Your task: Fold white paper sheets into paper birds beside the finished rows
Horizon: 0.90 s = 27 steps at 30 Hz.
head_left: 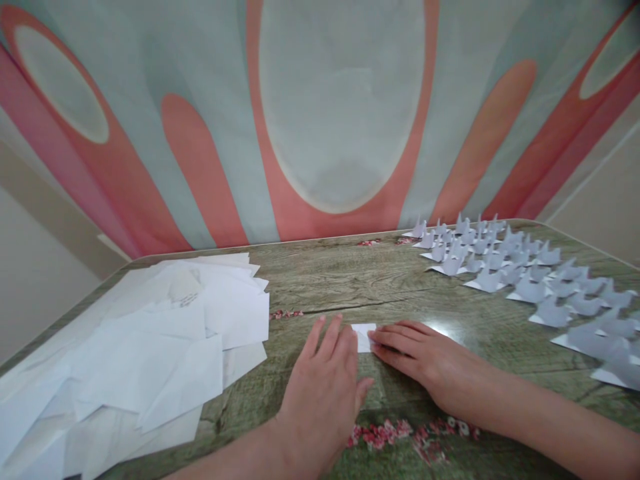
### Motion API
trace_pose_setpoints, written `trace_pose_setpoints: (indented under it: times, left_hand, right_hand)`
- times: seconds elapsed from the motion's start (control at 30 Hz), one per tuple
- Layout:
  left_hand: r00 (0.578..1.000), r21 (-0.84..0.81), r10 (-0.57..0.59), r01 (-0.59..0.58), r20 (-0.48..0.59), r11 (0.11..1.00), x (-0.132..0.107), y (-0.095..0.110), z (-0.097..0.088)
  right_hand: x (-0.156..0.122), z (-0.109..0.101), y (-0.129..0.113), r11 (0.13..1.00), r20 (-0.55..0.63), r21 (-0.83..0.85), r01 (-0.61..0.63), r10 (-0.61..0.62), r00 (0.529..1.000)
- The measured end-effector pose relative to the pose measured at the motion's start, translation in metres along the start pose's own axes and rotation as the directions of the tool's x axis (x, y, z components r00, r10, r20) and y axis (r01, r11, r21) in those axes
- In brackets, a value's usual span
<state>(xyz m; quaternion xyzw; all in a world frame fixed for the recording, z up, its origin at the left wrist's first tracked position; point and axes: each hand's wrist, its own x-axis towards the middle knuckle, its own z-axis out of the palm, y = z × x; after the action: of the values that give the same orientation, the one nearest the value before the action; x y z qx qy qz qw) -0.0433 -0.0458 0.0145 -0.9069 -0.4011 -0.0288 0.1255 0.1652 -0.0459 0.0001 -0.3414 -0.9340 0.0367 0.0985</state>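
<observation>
A small piece of white paper lies on the wood-patterned table, mostly covered by both hands. My left hand rests flat on it from the left, fingers stretched out and together. My right hand lies flat on it from the right, fingertips pressing the paper's edge. Only a small white strip shows between the two hands.
A loose heap of white paper sheets covers the table's left side. Several folded white paper figures stand in rows at the right. Behind the table rises a wall with pink and grey-green ovals. A floral print runs along the near edge.
</observation>
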Motion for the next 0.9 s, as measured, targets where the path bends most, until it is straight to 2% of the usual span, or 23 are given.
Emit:
trace_pose_setpoints:
  times: [0.13, 0.23, 0.43, 0.57, 0.77, 0.9]
  left_hand:
    - [0.999, -0.057, 0.036, -0.036, -0.010, 0.998, 0.000, 0.001, 0.006]
    - [1.000, -0.073, 0.020, -0.019, 0.005, 0.997, 0.002, 0.000, 0.009]
    - [0.999, -0.090, 0.015, -0.011, 0.049, 0.996, 0.006, -0.003, 0.006]
    - [0.998, -0.115, 0.011, -0.003, 0.066, 0.993, 0.005, -0.003, 0.004]
    - [0.999, -0.156, 0.041, -0.036, 0.029, 0.987, 0.010, -0.006, 0.002]
    - [0.993, -0.199, 0.113, -0.115, -0.025, 0.973, 0.018, -0.013, 0.008]
  right_hand:
    - [0.000, 0.001, 0.001, 1.000, -0.009, -0.001, 0.004, -0.004, 1.000]
    - [0.000, 0.000, 0.001, 1.000, -0.014, 0.001, 0.003, -0.003, 1.000]
    - [0.000, -0.002, 0.000, 1.000, 0.041, -0.014, -0.005, 0.006, 0.999]
    - [-0.001, -0.002, 0.000, 1.000, 0.024, -0.009, -0.001, 0.001, 1.000]
    - [-0.001, -0.002, 0.002, 1.000, -0.006, -0.008, 0.019, -0.019, 1.000]
    - [0.001, 0.002, 0.002, 1.000, -0.062, -0.019, 0.020, -0.022, 0.998]
